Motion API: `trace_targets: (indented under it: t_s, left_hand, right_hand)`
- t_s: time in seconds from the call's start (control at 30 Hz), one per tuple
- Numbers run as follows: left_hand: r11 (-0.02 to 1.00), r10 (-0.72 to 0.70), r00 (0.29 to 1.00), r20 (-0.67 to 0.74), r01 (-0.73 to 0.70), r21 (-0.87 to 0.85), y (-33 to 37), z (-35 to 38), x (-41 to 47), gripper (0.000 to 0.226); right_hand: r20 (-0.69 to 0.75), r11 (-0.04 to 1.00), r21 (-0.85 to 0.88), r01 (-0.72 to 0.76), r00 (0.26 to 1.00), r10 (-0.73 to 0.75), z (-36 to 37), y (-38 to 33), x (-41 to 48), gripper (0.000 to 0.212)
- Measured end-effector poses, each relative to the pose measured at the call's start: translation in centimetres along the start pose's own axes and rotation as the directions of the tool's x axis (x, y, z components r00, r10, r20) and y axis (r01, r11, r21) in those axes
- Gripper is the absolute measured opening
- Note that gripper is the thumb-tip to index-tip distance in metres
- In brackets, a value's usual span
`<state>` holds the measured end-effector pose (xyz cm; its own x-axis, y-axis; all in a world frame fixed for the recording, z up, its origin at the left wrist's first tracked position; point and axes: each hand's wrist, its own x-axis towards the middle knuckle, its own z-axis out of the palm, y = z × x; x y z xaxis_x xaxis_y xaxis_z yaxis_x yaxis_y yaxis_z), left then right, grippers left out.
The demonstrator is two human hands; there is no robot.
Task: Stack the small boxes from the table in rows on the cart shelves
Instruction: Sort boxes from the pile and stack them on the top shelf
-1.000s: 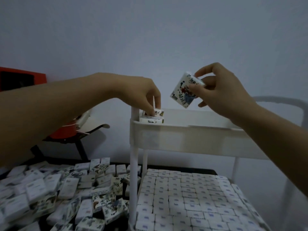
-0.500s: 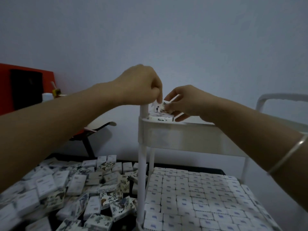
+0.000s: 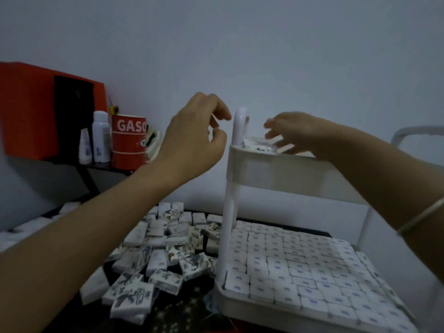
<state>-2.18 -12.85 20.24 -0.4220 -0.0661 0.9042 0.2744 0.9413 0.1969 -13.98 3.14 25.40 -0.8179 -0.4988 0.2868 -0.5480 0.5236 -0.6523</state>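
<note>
Loose boxes [image 3: 156, 260] lie on the surface [image 3: 192, 305] at lower left, below the left hand [image 3: 192, 143], its fingers loosely curled, empty. The right hand [image 3: 300, 131], fingers spread, empty, is over the top shelf [image 3: 288, 169], farther from them.

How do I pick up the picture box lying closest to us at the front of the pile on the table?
Pinch the box across its two long thin sides, thumb on one and fingers on the other, coming straight down from above. It lies flat, picture face up, on top of the pile, so those sides look free and its flat top gives nothing to hold.
</note>
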Motion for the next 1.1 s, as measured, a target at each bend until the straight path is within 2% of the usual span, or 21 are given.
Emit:
trace_targets:
  t_s: [0.03, 0.1, 0.13, 0.17, 0.23, 0.3, 0.4, 0.47, 0.5, 0.57, 0.6, 0.67, 0.77, 0.93, 1.1]
  left_hand:
    - [1.000, -0.015, 1.000, 0.020, 0.015, -0.010, -0.4, -0.1, -0.9, 0.020]
    - [0.997, -0.069, 0.995, 0.075, 0.071, -0.035, -1.6, -0.3, -3.2, 0.019]
    - [0.993, -0.108, 0.987, 0.117, 0.114, -0.041, -2.4, -0.5, -4.6, 0.019]
    - [0.986, -0.153, 0.972, 0.176, 0.162, -0.036, -3.4, -0.6, -6.1, 0.021]
    - [0.966, -0.252, 0.909, 0.333, 0.258, 0.025, -5.6, -0.8, -9.4, 0.026]
    - [0.947, -0.319, 0.811, 0.490, 0.291, 0.134, -7.7, -0.8, -13.0, 0.029]
    - [0.913, -0.407, 0.674, 0.616, 0.283, 0.294, -10.3, -0.8, -18.2, 0.026]
    - [0.892, -0.449, 0.641, 0.623, 0.274, 0.360, -11.6, -0.9, -21.0, 0.017]
    - [0.887, -0.453, 0.637, 0.624, 0.250, 0.388, -12.2, -1.0, -22.1, 0.013]
    - [0.879, -0.452, 0.619, 0.642, 0.187, 0.439, -13.1, -1.3, -23.8, 0.034]
    - [0.877, -0.444, 0.610, 0.657, 0.144, 0.459, -13.4, -1.3, -24.4, 0.049]
    - [0.872, -0.409, 0.617, 0.672, 0.046, 0.488, -13.8, -1.3, -25.2, 0.067]
    - [0.882, -0.374, 0.639, 0.672, 0.021, 0.471, -14.0, -1.3, -25.9, 0.065]
    - [0.937, -0.318, 0.737, 0.596, 0.148, 0.318, -13.4, -1.4, -26.2, 0.050]
    - [0.914, -0.403, 0.720, 0.565, 0.345, 0.212, -12.7, -1.3, -26.9, 0.050]
  right_hand:
    - [-0.107, 0.994, -0.078, 0.073, 0.991, -0.081, 0.1, 0.0, -0.4, 0.032]
    - [-0.352, 0.946, -0.208, 0.249, 0.883, -0.310, 0.7, -0.3, -2.1, 0.027]
    - [-0.422, 0.922, -0.162, 0.352, 0.820, -0.387, 1.4, -0.7, -3.3, 0.022]
    - [-0.439, 0.890, -0.039, 0.455, 0.792, -0.424, 2.4, -1.0, -4.7, 0.018]
    - [-0.369, 0.793, 0.266, 0.548, 0.818, -0.442, 5.1, -1.6, -7.6, 0.018]
    - [-0.198, 0.760, 0.403, 0.510, 0.859, -0.472, 8.7, -1.2, -9.7, 0.018]
    - [0.118, 0.860, 0.282, 0.425, 0.874, -0.471, 15.5, 0.8, -11.6, 0.015]
    - [0.263, 0.915, 0.082, 0.396, 0.877, -0.403, 20.0, 2.8, -11.6, 0.012]
    - [0.339, 0.925, -0.051, 0.377, 0.878, -0.339, 21.9, 3.8, -11.4, 0.018]
    - [0.486, 0.892, -0.273, 0.360, 0.852, -0.195, 25.2, 5.8, -11.1, 0.050]
    - [0.529, 0.869, -0.331, 0.368, 0.835, -0.152, 26.6, 6.7, -11.0, 0.065]
    - [0.520, 0.827, -0.398, 0.397, 0.840, -0.154, 28.8, 8.0, -11.2, 0.078]
    - [0.406, 0.772, -0.489, 0.406, 0.889, -0.210, 30.6, 9.3, -11.3, 0.073]
    - [0.274, 0.759, -0.492, 0.427, 0.903, -0.330, 31.0, 10.2, -11.5, 0.041]
    - [0.174, 0.785, -0.447, 0.429, 0.903, -0.393, 31.2, 11.0, -11.5, 0.031]
